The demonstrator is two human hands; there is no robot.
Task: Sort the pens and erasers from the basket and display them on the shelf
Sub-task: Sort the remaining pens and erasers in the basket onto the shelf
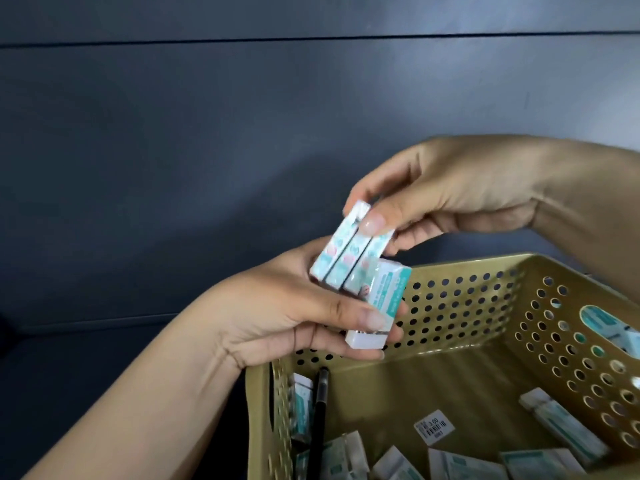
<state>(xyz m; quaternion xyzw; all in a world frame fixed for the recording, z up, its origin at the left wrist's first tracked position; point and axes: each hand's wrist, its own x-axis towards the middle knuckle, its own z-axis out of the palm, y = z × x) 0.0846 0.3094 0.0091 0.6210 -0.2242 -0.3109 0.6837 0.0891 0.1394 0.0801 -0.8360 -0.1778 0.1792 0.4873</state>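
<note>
The left hand (298, 317) curls its fingers (367, 344) around one sleeved eraser (374, 306), thumb on top. Just above those fingers, the right hand (450, 199) pinches three erasers (349, 258) side by side, thumb over their edges. Below both hands sits the gold perforated basket (450, 306), with loose erasers (561, 420), a black pen (318, 410) and a barcode sticker (434, 427) inside

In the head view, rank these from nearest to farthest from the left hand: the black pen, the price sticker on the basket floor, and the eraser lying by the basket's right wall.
From the left hand:
1. Black pen, just below it, at the basket's left wall.
2. Price sticker, mid-floor.
3. Eraser by the right wall, far right.
</note>
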